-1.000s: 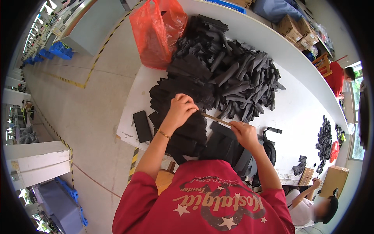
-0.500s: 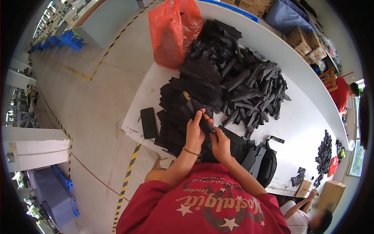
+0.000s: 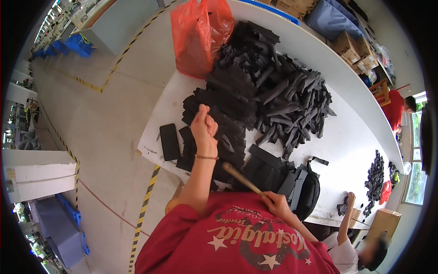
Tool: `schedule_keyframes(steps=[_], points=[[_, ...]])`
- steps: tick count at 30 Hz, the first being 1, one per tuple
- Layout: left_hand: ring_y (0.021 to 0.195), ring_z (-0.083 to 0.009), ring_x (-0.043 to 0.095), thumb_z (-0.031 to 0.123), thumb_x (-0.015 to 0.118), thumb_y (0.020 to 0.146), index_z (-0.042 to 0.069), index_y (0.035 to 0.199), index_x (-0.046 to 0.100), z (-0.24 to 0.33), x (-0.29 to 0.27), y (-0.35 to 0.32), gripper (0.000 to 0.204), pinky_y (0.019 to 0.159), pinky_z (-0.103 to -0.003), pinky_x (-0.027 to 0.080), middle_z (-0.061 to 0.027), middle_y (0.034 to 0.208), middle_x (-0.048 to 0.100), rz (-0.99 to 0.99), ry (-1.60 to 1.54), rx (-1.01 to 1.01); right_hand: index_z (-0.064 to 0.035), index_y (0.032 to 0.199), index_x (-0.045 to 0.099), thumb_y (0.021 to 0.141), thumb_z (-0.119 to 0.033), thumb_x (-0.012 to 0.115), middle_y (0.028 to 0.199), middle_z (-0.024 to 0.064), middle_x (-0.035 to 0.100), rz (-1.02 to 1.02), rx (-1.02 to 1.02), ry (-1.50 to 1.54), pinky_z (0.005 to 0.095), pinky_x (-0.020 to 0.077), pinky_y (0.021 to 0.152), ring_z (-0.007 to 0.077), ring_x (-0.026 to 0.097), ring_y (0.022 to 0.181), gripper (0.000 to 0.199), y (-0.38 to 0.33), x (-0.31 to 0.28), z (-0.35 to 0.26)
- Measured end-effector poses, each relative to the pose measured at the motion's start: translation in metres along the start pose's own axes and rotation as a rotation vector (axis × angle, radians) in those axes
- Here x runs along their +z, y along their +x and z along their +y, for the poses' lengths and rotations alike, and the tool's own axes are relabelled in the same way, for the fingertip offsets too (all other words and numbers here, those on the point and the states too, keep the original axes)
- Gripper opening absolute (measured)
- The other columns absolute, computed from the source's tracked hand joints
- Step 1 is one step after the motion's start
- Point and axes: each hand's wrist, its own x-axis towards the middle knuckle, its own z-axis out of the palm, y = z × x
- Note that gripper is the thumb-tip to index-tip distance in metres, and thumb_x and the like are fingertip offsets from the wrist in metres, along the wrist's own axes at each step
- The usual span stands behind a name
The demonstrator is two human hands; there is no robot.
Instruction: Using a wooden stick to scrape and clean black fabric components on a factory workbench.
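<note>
In my right hand (image 3: 277, 204), close to my shirt, is a thin tan stick (image 3: 244, 179) that looks wooden. Its free end points up and left, away from me. My left hand (image 3: 204, 128) is closed in a fist above a spread of flat black fabric pieces (image 3: 228, 144). Whether it holds one of them is hidden by the fingers. Beyond lies a large heap of black fabric strips (image 3: 296, 98), many of them folded or rolled.
A black phone (image 3: 169, 142) lies left, near the table edge. At the far left stands a red plastic bag (image 3: 196, 41). A black backpack-like item (image 3: 308, 194) is on my right. A co-worker (image 3: 353, 244) sits at lower right, reaching toward small black pieces (image 3: 342, 208).
My hands have moved apart: the left up and left over the fabric, the right back toward my body. The stick, earlier mostly covered by a black piece, is now bare.
</note>
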Motion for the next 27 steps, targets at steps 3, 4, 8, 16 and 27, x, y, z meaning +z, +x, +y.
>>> schedule_keyframes(steps=[3,4,8,16,27], points=[[0.038,-0.0044,0.028,0.032,0.061,0.093,0.007,0.090,0.059,0.009,0.012,0.004,0.025,0.038,-0.021,0.020,0.0046,0.053,0.042,0.012,-0.031,0.076,-0.0027,0.094,0.063,0.084,-0.017,0.069,0.061,0.0084,0.058,0.053,0.154,-0.123,0.0282,0.0440,0.051,0.0113,0.053,0.052,0.018,-0.010,-0.016,0.005],[0.038,-0.0044,0.028,0.032,0.061,0.093,0.007,0.090,0.059,0.003,0.014,0.004,0.025,0.038,-0.021,0.020,0.0046,0.053,0.042,0.007,-0.031,0.072,-0.0032,0.096,0.063,0.082,-0.016,0.072,0.060,0.0069,0.057,0.154,0.077,-0.073,0.0269,0.0431,0.051,0.0098,0.051,0.052,0.021,-0.001,-0.014,0.001],[0.045,-0.0042,0.035,0.031,0.060,0.094,0.007,0.090,0.057,-0.048,0.014,-0.013,0.025,0.042,-0.020,0.026,0.0024,0.060,0.047,0.122,-0.204,-0.156,-0.0029,0.107,0.059,0.076,-0.003,0.076,0.080,0.0073,0.056,0.404,-0.295,0.099,0.0263,0.0428,0.060,0.0142,0.052,0.068,0.036,0.085,0.013,-0.061],[0.062,-0.0123,0.058,0.031,0.061,0.092,0.004,0.102,0.059,-0.035,0.042,-0.052,0.028,0.057,-0.025,0.047,-0.0055,0.083,0.062,-0.040,0.219,-0.310,-0.0009,0.089,0.061,0.089,-0.007,0.064,0.070,-0.0053,0.048,0.320,-0.054,0.511,0.0195,0.0317,0.055,0.0028,0.040,0.063,0.007,0.127,-0.013,-0.074],[0.065,-0.0098,0.062,0.015,0.065,0.089,-0.001,0.089,0.066,-0.041,0.019,-0.060,0.016,0.065,-0.021,0.048,-0.0048,0.077,0.066,-0.617,0.294,-0.342,-0.0031,0.092,0.057,0.095,-0.021,0.057,0.068,-0.0066,0.046,0.162,-0.179,0.346,0.0198,0.0310,0.053,0.0020,0.039,0.061,0.018,0.133,-0.032,-0.074]])
